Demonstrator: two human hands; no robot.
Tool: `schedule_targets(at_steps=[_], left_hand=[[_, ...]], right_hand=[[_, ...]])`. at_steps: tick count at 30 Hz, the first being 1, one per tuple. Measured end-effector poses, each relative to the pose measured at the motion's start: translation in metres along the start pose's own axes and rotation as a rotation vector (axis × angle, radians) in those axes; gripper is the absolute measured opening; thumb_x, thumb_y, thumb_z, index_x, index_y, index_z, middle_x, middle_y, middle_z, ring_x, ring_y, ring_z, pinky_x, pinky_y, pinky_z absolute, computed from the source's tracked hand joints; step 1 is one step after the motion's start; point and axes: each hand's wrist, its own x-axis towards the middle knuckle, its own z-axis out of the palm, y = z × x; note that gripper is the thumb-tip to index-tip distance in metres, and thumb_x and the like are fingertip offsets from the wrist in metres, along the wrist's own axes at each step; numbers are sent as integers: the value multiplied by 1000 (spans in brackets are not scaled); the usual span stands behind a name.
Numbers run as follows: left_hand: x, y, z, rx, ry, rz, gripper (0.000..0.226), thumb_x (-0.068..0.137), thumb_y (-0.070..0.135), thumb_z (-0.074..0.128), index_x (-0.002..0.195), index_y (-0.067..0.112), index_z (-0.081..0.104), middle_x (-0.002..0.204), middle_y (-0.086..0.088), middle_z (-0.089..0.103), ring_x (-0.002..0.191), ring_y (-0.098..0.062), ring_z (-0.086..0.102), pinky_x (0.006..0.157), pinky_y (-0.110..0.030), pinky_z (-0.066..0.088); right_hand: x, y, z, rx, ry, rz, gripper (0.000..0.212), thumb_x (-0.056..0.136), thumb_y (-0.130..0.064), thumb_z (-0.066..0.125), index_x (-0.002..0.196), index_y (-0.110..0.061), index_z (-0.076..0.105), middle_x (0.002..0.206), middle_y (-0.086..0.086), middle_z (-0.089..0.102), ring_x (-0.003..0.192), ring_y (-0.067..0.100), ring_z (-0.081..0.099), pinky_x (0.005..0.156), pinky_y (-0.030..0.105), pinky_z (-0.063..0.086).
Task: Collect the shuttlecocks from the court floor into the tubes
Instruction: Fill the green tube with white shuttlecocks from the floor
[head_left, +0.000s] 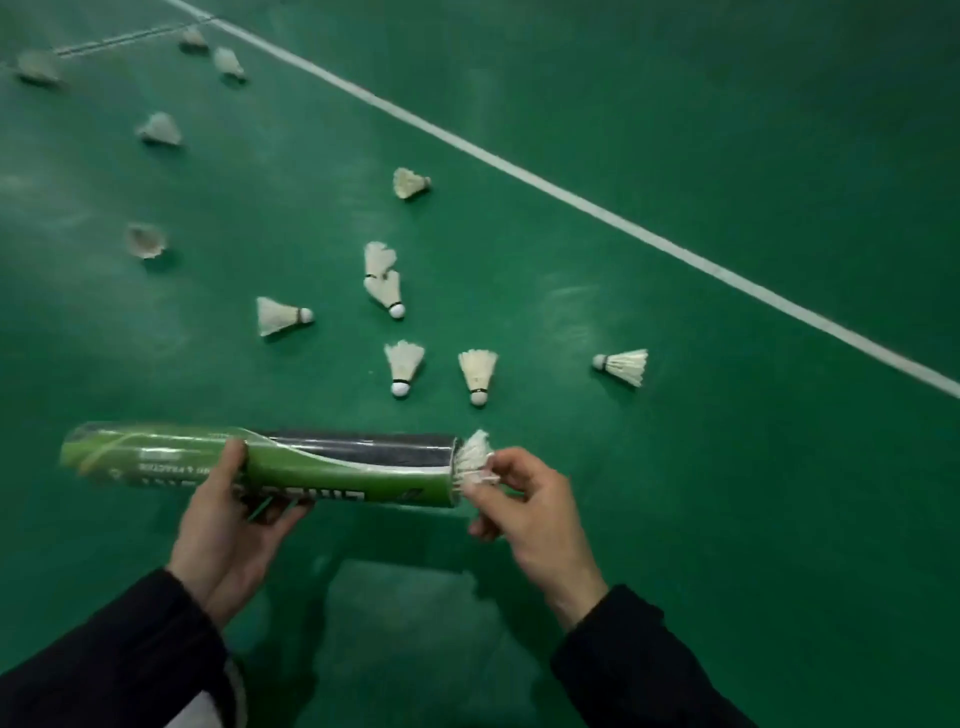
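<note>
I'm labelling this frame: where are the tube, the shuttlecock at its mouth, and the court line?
tube (332, 470), head view, green side wall.
shuttlecock at its mouth (474, 451), head view, feather skirt.
court line (571, 197), head view, white paint.

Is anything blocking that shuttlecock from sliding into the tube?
Nothing visible does. The right hand pinches the shuttlecock at the open mouth of the tube, which the left hand holds level. Its feathers stick out; what lies deeper inside the tube cannot be seen.

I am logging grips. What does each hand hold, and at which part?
Left hand grips the green cardboard tube near its middle. Right hand pinches the white feathered shuttlecock by its feather skirt at the tube mouth.
</note>
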Motion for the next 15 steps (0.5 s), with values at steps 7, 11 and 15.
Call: schedule_targets(at_steps=[7,11,15], left_hand=[[13,-31,93,85,-390,-149,51,100,46,58,137,12,60,121,-7,74,117,-24,69,94,-48,60],[19,-17,106,79,-452,-161,47,101,41,56,135,9,61,123,-12,73,120,-28,66,91,-48,59],[35,20,93,-25,-377,-201,38,101,39,58,129,14,60,132,-13,67,123,-30,64,95,-50,55]], right_hand=[[-41,-22,-44,-109,-219,284,54,85,-23,50,139,-24,47,61,1,60,54,14,58,55,27,53],[-29,-33,-22,-79,-121,244,40,94,-19,66,131,-28,55,86,-8,73,59,13,64,53,27,56],[-5,-53,5,-103,107,99,38,89,-23,70,127,-23,65,76,-15,70,47,10,54,43,25,44]])
